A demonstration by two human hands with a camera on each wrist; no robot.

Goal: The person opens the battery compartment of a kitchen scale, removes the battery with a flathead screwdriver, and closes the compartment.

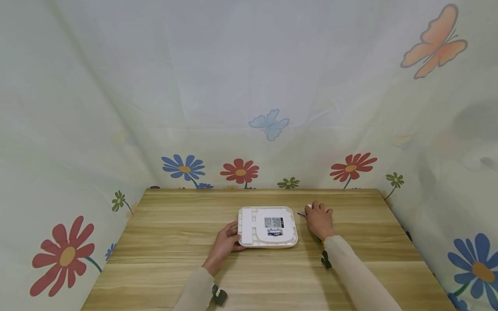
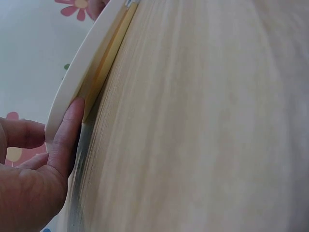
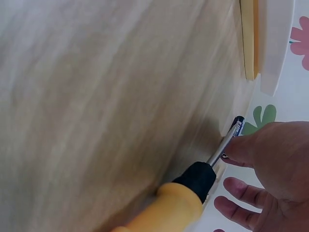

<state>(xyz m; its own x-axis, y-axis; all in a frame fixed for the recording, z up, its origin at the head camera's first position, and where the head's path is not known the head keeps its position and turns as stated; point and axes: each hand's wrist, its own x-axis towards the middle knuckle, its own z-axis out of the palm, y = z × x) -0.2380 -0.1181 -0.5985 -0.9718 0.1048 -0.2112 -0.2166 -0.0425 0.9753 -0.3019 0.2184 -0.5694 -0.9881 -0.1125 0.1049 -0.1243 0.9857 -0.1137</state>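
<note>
A flat white device (image 1: 247,226) lies on the table, its label and battery compartment facing up. One battery (image 1: 274,233) sits inside that compartment. My left hand (image 1: 225,239) grips the device's left edge; in the left wrist view its fingers bear on the white rim (image 2: 72,72), above a yellow layer (image 2: 99,79). To the right of the device, my right hand (image 1: 320,220) pinches a loose dark battery (image 3: 238,122), whose end pokes out at the thumb. A screwdriver with a yellow-and-black handle (image 3: 181,200) runs beneath this hand; whether the palm holds it is hidden.
A wood-grain table (image 1: 175,224) carries everything. A small white piece (image 1: 310,206) shows just past the right fingers. Cloth walls (image 1: 249,77) printed with flowers and butterflies close in the table's back and sides.
</note>
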